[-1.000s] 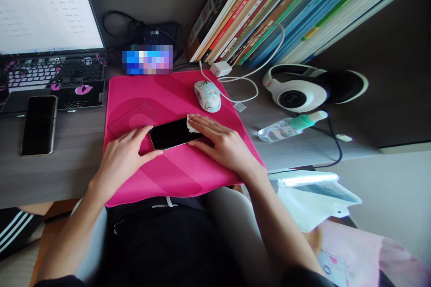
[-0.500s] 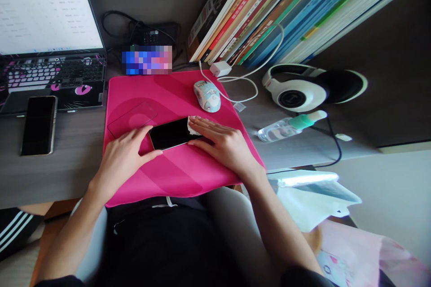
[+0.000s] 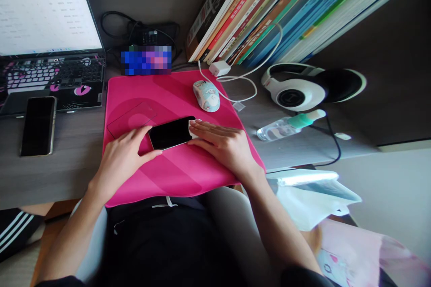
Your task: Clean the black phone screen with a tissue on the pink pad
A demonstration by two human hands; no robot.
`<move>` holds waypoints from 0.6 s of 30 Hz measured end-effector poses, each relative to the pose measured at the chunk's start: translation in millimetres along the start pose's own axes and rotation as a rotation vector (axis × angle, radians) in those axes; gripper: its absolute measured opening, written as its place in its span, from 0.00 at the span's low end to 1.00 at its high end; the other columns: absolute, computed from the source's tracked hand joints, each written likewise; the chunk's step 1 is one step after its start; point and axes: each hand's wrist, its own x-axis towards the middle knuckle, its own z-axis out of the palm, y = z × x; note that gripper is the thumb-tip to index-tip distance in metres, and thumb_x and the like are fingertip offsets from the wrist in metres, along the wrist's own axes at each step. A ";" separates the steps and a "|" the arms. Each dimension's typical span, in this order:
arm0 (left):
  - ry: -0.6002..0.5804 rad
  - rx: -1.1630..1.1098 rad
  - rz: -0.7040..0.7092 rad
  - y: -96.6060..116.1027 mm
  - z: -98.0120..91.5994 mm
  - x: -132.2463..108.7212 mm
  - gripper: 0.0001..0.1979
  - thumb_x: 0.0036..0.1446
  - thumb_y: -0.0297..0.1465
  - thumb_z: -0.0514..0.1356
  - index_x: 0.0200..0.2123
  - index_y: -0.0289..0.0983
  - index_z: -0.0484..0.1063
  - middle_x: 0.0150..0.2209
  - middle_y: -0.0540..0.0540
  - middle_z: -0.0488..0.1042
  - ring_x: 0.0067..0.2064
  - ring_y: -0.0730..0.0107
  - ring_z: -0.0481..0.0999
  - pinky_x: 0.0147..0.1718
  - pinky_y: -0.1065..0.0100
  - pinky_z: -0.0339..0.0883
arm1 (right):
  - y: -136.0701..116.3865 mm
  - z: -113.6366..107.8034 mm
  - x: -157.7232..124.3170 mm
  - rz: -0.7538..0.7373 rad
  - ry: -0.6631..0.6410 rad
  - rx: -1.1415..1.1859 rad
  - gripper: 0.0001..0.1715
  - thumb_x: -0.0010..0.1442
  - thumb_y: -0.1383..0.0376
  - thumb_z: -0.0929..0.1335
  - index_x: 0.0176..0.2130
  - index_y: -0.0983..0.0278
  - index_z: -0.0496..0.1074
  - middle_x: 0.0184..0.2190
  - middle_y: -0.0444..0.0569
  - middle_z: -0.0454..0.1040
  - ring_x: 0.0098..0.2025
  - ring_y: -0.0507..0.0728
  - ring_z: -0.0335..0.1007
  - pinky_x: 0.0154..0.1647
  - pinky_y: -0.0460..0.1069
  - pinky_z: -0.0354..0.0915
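A black-screened smartphone (image 3: 171,133) lies face up on the pink desk mat (image 3: 168,94). My left hand (image 3: 124,157) steadies its left end, with the thumb at the near corner and the fingers at the far one. Under the fingertips of my right hand (image 3: 224,143) is a white wipe (image 3: 193,129), pressed on the phone's right end; most of the wipe is hidden by the fingers. A thin clear rectangular sheet, like a screen protector (image 3: 134,116), lies flat on the mat just beyond my left hand.
Beyond the phone sits a patterned mouse (image 3: 206,96). To the right are a spray bottle (image 3: 281,128) on its side, white headphones (image 3: 299,89) and a charger with a cable (image 3: 220,68). Books (image 3: 235,13) line the back. A laptop (image 3: 50,71) and another phone (image 3: 38,125) are at left.
My right hand has slid slightly along the phone's right end with the wipe, toward the near side, so the far right corner shows more. My left hand has stayed in place.
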 end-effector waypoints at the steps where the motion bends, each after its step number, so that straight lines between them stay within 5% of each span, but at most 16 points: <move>1: -0.001 -0.002 -0.001 0.1 -0.1 0.0 0.33 0.67 0.47 0.66 0.69 0.41 0.65 0.67 0.44 0.74 0.60 0.50 0.81 0.50 0.57 0.78 | 0.0 0.0 -0.2 -0.004 0.003 -0.001 0.17 0.71 0.61 0.72 0.57 0.58 0.81 0.58 0.46 0.81 0.61 0.63 0.78 0.63 0.57 0.77; 18: -0.001 0.011 0.002 0.0 -0.1 0.8 0.33 0.67 0.47 0.66 0.69 0.42 0.64 0.67 0.46 0.74 0.59 0.50 0.82 0.48 0.57 0.79 | -1.0 -2.4 -0.1 -0.109 0.043 -0.051 0.13 0.72 0.63 0.71 0.53 0.60 0.83 0.53 0.48 0.84 0.56 0.62 0.83 0.61 0.57 0.79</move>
